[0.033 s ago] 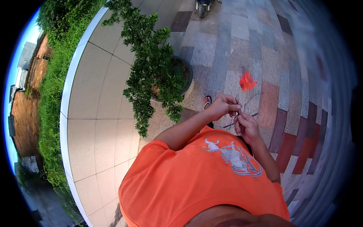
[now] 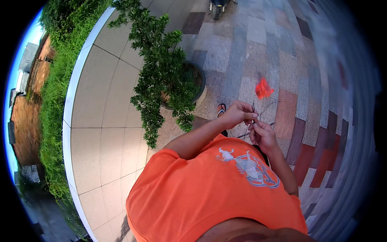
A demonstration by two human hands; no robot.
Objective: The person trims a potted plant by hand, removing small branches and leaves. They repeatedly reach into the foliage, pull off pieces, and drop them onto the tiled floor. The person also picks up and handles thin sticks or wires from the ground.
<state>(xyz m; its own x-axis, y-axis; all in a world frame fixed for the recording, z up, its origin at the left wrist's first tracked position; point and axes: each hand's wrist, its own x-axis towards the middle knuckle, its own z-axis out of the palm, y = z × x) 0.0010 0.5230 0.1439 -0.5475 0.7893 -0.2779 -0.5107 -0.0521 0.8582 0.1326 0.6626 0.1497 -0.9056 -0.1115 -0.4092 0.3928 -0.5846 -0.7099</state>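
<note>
In front of my chest, my left hand (image 2: 238, 114) and my right hand (image 2: 264, 132) come together, fingertips almost touching. Each pinches a thin dark strand (image 2: 253, 105), whose short end sticks up past the left fingertips; wire or twig, I cannot tell which. Beyond the right hand, a longer thin dark line (image 2: 268, 106) curves out over the paving; whether it joins the held strand is unclear. A bright red crumpled piece (image 2: 264, 88) shows beyond the hands, its kind not clear. The fingers partly hide what they grip.
To the left, a leafy green shrub (image 2: 161, 76) grows in a round pot (image 2: 202, 82) beside a beige tiled wall (image 2: 90, 92). A sandalled foot (image 2: 221, 109) stands on the patchwork stone paving (image 2: 254, 56). A vehicle's wheel (image 2: 217, 13) is at the far edge.
</note>
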